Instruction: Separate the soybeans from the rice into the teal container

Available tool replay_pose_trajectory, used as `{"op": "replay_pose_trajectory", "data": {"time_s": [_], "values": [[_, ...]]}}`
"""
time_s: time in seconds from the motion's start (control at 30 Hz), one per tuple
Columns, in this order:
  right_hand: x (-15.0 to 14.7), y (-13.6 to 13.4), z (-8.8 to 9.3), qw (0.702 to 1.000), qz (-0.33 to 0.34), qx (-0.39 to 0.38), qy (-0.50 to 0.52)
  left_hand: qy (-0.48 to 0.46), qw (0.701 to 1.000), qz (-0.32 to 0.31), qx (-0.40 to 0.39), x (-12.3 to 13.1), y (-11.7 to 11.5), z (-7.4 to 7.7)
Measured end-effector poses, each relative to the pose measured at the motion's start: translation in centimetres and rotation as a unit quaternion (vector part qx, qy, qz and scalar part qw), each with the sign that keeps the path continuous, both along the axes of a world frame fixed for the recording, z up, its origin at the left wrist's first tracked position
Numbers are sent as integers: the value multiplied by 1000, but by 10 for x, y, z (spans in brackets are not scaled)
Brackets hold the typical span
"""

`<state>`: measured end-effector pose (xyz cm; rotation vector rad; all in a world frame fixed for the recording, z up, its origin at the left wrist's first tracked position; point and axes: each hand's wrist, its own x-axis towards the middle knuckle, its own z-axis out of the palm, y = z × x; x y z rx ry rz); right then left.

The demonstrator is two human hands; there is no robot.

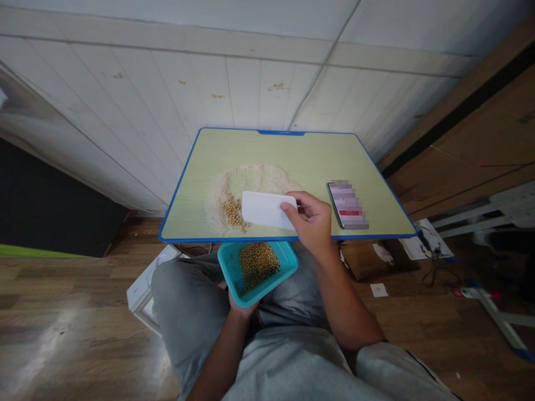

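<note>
My right hand (311, 220) grips the right end of a flat white scraper (265, 209) with rounded corners, thumb on top, held over the front of the table. Left of the scraper lies a small heap of yellow soybeans (234, 213). White grains that look like rice (215, 200) spread in a ring around and behind it. Below the table's front edge, my left hand (243, 309) supports a turquoise plastic basin (221, 262) from underneath, its fingers largely hidden. Many soybeans (257, 264) cover the basin's bottom.
The small table (292, 150) has a pale green top and a blue rim. A phone (346, 206) with a blurred screen lies at its right. Behind is a white panelled wall (234, 83) with a cable. My legs (188, 301) are under the front edge; cardboard (460, 133) stands right.
</note>
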<state>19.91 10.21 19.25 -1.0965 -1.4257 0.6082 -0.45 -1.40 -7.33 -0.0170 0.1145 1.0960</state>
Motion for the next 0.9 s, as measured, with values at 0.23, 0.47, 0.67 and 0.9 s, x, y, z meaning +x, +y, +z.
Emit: {"op": "replay_pose_trajectory", "data": {"time_s": [0.23,0.47,0.67,0.9], "values": [[3,1,0,1000,-12,19,18,0,1000,-2,-9,1,2,2],[0,0,3,998,54,17,-14,11,999,-5,-30,-1,1,-7],[3,-2,4,998,52,16,-16,21,999,15,-35,-3,0,-9],[7,-4,4,997,70,20,-16,47,997,11,-63,-6,2,-4]]}}
